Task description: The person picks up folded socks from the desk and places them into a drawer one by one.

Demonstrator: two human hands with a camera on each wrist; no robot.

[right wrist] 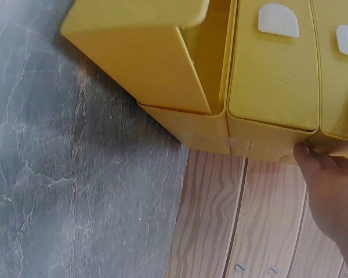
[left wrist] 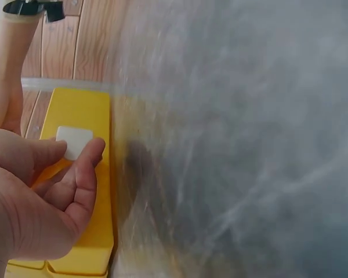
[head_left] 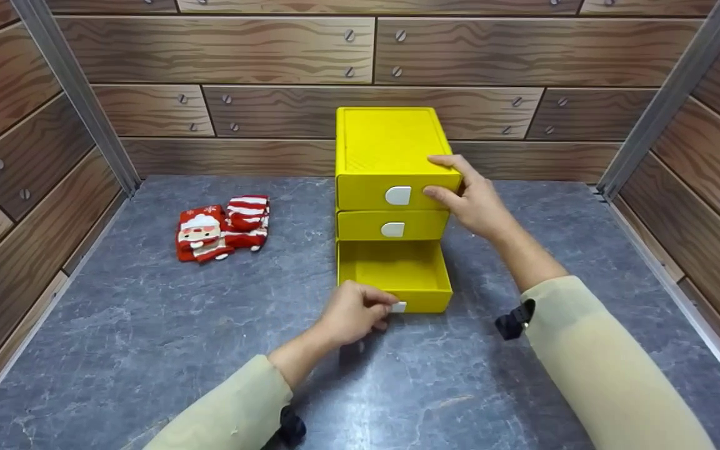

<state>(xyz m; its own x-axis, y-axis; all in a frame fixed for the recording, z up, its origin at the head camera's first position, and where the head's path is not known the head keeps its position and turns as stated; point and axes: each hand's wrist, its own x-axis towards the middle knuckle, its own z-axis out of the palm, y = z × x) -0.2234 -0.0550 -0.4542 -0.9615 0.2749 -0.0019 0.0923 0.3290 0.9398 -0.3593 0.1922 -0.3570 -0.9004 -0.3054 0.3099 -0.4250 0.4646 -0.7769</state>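
A yellow three-drawer cabinet (head_left: 391,140) stands on the table, its bottom drawer (head_left: 422,301) pulled out and nothing in it. The upper two drawers are closed, each with a white tab handle. My left hand (head_left: 354,312) is at the bottom drawer's front, pinching its white handle (left wrist: 75,142) between thumb and fingers. At the cabinet's upper right front corner, my right hand (head_left: 475,200) grips it, thumb on the top drawer's front and index finger on the top edge. In the right wrist view, other fingers (right wrist: 316,165) lie against the cabinet's side.
Red knitted fabric (head_left: 222,228), folded, with white stripes and a Santa face, lies on the table left of the cabinet. Wood-patterned walls (head_left: 229,50) enclose the grey marbled table (head_left: 147,350) at the back and sides.
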